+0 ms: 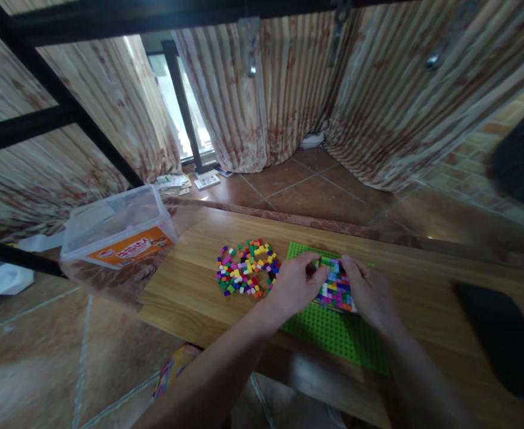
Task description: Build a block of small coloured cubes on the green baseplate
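Observation:
A bright green studded baseplate (333, 333) lies on the wooden table. On its upper part sits a block of small multicoloured toy bricks (333, 292), with blue and green ones toward the far side. At the block's left edge is my left hand (295, 283), thumb and forefinger bent together in a pinch; whatever is between the tips is too small to make out. My right hand (371, 292) is closed along the block's right side, its fingertips at the far right corner and its grip partly hidden. Loose toy bricks (244, 271) of many colours are spread just left of my left hand.
A clear plastic box (119, 223) with an orange label stands beyond the left end of the table (190, 298). On the right lies a dark flat object (503, 339). Black metal bars (56, 113) cross the upper left, before striped curtains (289, 89). Papers (172, 183) lie on the tiled floor.

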Demonstrator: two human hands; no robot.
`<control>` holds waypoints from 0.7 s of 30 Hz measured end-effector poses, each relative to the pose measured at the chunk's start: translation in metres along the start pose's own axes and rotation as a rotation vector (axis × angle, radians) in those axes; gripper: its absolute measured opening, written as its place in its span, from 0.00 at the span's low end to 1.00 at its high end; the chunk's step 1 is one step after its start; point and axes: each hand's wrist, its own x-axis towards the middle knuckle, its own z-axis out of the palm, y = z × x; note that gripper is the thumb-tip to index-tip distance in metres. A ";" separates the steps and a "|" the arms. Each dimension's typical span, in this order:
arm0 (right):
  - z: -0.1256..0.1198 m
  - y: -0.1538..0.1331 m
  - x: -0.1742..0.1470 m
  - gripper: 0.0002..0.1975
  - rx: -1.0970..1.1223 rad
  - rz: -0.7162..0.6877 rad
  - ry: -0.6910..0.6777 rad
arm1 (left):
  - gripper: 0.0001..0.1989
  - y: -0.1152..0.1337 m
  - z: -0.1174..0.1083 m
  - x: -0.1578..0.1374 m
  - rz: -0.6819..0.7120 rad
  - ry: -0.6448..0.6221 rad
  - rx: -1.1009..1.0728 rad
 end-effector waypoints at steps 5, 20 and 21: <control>-0.002 0.000 0.001 0.25 -0.076 0.018 -0.014 | 0.17 0.002 -0.001 -0.005 0.008 -0.021 0.004; -0.026 0.026 0.017 0.25 -0.258 0.010 0.000 | 0.22 0.006 -0.009 -0.019 0.184 -0.293 0.015; -0.029 0.028 0.018 0.25 -0.283 0.016 0.011 | 0.22 0.006 -0.010 -0.019 0.192 -0.288 0.029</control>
